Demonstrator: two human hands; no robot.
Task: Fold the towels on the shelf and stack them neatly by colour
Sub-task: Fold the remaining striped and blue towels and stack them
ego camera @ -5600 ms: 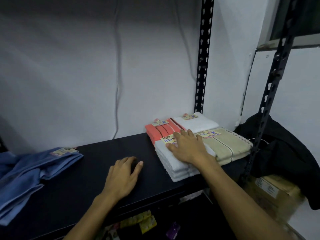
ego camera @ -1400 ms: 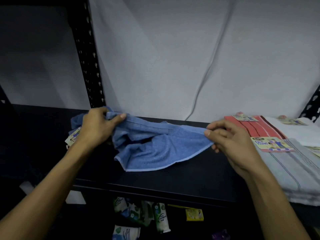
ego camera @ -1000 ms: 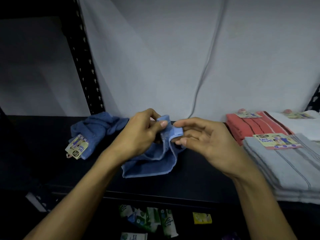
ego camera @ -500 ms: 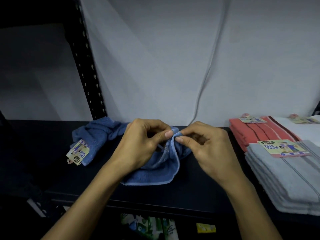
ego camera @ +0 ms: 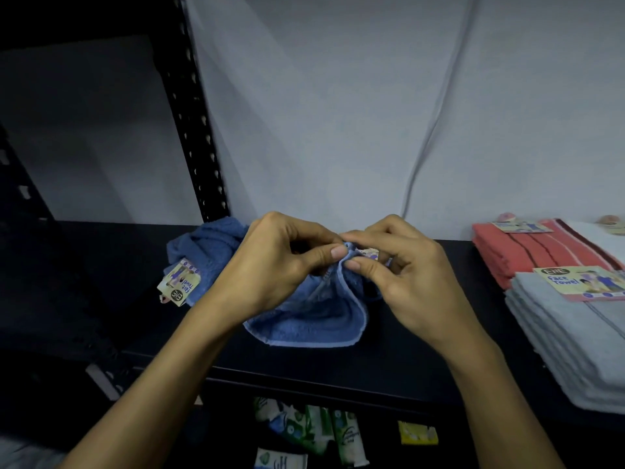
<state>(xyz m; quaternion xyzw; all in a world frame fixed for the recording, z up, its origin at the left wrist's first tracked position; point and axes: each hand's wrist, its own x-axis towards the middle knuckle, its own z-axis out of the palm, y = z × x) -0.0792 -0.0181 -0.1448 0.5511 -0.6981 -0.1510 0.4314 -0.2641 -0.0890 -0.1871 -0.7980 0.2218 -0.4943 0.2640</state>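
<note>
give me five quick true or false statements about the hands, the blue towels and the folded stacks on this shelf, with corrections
1. Both hands pinch the edge of a blue towel. True: the left hand and right hand meet at its top.
2. A second blue towel lies crumpled behind the left hand, with a paper label. True.
3. The coral towels are left of the hands. False: they are stacked to the right.
4. The grey towels lie unfolded. False: they are folded in a stack with a label on top.
5. The shelf is white. False: it is black.
</note>
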